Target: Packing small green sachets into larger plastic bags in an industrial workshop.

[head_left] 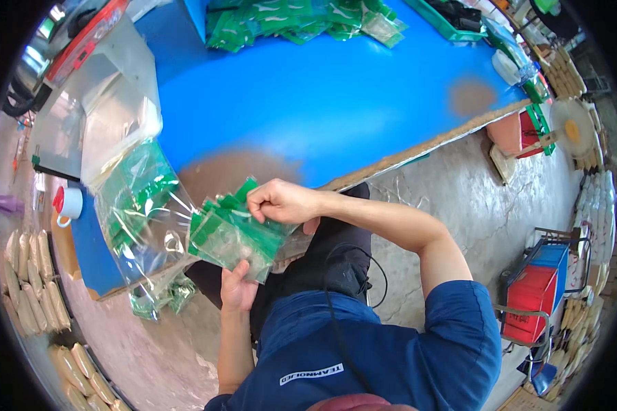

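Note:
Over my lap I hold a fanned bunch of small clear plastic packets with green tops (230, 236). My left hand (238, 288) grips the bunch at its lower edge, thumb on top. Across the upper edge lies my right hand (277, 201), its fingers curled closed against the green parts. What is inside the packets is too blurred to name. Just left of the bunch, a large clear plastic bag (140, 205) with more green packets in it hangs over the table edge.
A heap of green packets (274, 24) covers the far side of the blue table (308, 103). Left stand a translucent plastic bin (116, 75) and a white cup with a red lid (68, 203). At right are a fan (572, 133) and a red and blue crate (535, 294).

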The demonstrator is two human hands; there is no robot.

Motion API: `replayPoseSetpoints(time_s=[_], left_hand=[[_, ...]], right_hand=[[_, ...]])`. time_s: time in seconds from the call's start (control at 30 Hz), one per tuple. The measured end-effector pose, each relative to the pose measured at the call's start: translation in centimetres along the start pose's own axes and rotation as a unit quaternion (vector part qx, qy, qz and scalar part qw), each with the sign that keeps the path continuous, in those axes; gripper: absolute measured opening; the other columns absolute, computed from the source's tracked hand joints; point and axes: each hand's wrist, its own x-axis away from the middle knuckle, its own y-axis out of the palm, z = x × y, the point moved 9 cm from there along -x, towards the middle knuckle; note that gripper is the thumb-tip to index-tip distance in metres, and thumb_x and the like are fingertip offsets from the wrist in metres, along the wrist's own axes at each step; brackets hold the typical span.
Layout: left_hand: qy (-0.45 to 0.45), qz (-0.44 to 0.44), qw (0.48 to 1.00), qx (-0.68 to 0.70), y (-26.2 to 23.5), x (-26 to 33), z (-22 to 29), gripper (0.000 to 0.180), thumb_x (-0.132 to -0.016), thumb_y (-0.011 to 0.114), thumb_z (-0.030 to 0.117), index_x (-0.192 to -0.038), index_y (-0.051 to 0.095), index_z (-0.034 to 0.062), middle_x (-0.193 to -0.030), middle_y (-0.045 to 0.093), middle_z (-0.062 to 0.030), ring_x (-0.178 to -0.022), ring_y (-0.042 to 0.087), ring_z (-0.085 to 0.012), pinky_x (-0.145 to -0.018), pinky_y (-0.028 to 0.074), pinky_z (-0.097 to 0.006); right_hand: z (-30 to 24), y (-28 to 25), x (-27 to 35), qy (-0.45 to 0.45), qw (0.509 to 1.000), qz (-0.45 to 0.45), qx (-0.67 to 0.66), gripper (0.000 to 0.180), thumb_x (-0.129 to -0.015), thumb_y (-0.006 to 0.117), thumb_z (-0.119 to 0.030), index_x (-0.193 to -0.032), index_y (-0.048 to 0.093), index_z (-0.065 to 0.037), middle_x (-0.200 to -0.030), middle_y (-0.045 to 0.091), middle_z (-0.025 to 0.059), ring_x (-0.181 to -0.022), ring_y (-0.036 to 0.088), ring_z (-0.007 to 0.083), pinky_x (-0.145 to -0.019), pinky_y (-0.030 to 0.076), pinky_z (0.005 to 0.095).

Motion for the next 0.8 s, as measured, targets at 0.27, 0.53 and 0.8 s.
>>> replayPoseSetpoints(time_s=[0.27,0.53,0.8], left_hand=[[0.016,0.049,0.999,-0.015,1.2,1.0,0.4,0.067,-0.085,0.072,0.005,-0.143,0.040,0.0025,-0.132,0.056,-0.0100,-0.123,0.055,-0.0262,-0.105,0.045,-0.044],[0.020,0.074,0.997,0.023,1.1,1.0,-0.2,0.077,-0.081,0.075,0.002,-0.146,0.035,0.0023,-0.140,0.052,-0.0129,-0.130,0.051,-0.0298,-0.109,0.042,-0.048],[-0.013,0.088,0.996,0.020,1.0,1.3,-0.4,0.086,-0.081,0.076,0.007,-0.151,0.025,0.0013,-0.146,0.045,-0.0155,-0.135,0.045,-0.0333,-0.113,0.035,-0.051]], right_hand=[[3.5,-21.8,-0.3,0.011,0.814,0.397,0.425,0.086,-0.070,0.087,-0.027,-0.141,0.043,-0.007,-0.138,0.046,0.0226,-0.128,0.045,0.0419,-0.106,0.041,0.0473],[12.5,-33.0,-10.5,0.171,0.706,0.379,0.573,0.129,-0.057,0.085,-0.065,-0.157,0.019,-0.020,-0.154,0.026,0.0267,-0.141,0.025,0.0530,-0.104,0.026,0.0765],[16.1,-36.1,-18.3,0.139,0.697,0.242,0.661,0.113,-0.063,0.082,-0.063,-0.155,0.027,-0.028,-0.155,0.030,0.0212,-0.139,0.029,0.0532,-0.105,0.027,0.0763]])
